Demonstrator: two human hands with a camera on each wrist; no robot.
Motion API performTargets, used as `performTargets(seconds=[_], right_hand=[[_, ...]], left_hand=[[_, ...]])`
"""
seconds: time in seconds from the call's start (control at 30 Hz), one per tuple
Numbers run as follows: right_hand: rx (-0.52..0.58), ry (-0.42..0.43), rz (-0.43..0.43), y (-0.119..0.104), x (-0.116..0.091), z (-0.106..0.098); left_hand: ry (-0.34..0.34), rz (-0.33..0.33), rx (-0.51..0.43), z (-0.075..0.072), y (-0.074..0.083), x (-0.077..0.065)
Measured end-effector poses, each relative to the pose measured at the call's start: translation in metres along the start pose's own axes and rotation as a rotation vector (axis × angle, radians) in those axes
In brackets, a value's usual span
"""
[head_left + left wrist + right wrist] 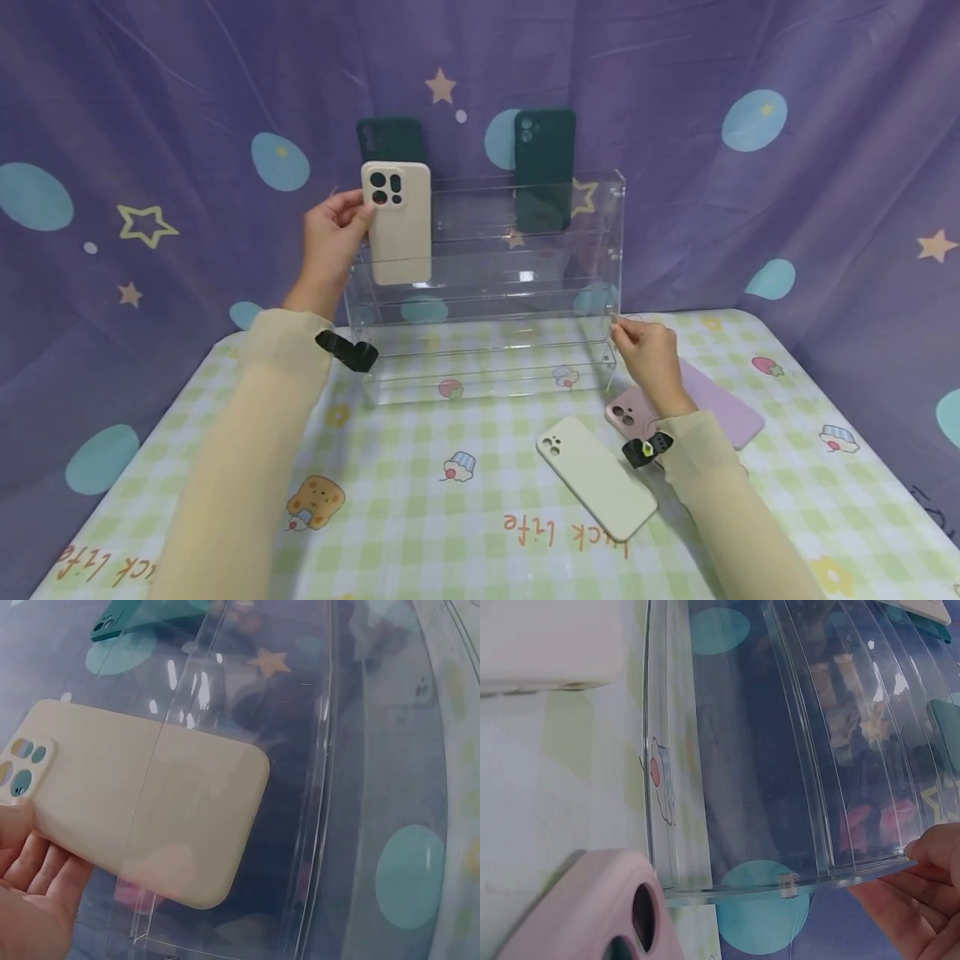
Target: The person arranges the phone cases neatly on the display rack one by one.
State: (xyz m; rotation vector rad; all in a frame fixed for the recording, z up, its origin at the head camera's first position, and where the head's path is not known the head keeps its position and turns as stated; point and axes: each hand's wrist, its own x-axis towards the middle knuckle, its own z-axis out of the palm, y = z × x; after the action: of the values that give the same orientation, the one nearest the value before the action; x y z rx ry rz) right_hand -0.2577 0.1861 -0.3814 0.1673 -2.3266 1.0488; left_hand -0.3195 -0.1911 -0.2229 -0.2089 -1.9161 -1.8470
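A clear acrylic tiered rack [487, 292] stands on the table. My left hand [330, 246] pinches a cream phone case [405, 229] by its upper left edge, near the camera cutouts. The lower part of this case lies behind a clear lip of the rack, as the left wrist view shows. Behind it, partly hidden, a dark green phone case [390, 137] stands on the top tier. A second green phone case [546, 142] leans upright at the top right. With thumb and fingers, my right hand [651, 354] grips the rack's right side edge.
On the table near my right forearm lie an off-white phone case [596, 479], a pink phone case [624, 410] and a lilac phone case [723, 404]. The last two are partly covered by my arm. A purple patterned curtain [675, 208] hangs close behind the rack.
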Motion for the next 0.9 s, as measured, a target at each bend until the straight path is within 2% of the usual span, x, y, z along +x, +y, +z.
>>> performTargets(seconds=[0.13, 0.23, 0.4, 0.7, 0.9], right_hand=[[0.003, 0.005, -0.006, 0.001, 0.0, 0.0], [0.008, 0.005, -0.005, 0.002, -0.001, 0.0], [0.009, 0.001, -0.004, 0.002, -0.001, 0.001], [-0.002, 0.018, -0.039, 0.002, 0.0, 0.001], [-0.003, 0.018, -0.035, 0.002, -0.001, 0.002]], left_hand=[[-0.005, -0.009, 0.078, 0.0, -0.001, -0.004], [0.008, -0.042, 0.157, -0.001, -0.003, -0.007], [0.039, -0.079, 0.2, -0.003, -0.008, -0.011], [0.112, -0.008, 0.417, -0.005, -0.009, -0.017], [0.175, 0.03, 0.518, -0.008, -0.008, -0.02]])
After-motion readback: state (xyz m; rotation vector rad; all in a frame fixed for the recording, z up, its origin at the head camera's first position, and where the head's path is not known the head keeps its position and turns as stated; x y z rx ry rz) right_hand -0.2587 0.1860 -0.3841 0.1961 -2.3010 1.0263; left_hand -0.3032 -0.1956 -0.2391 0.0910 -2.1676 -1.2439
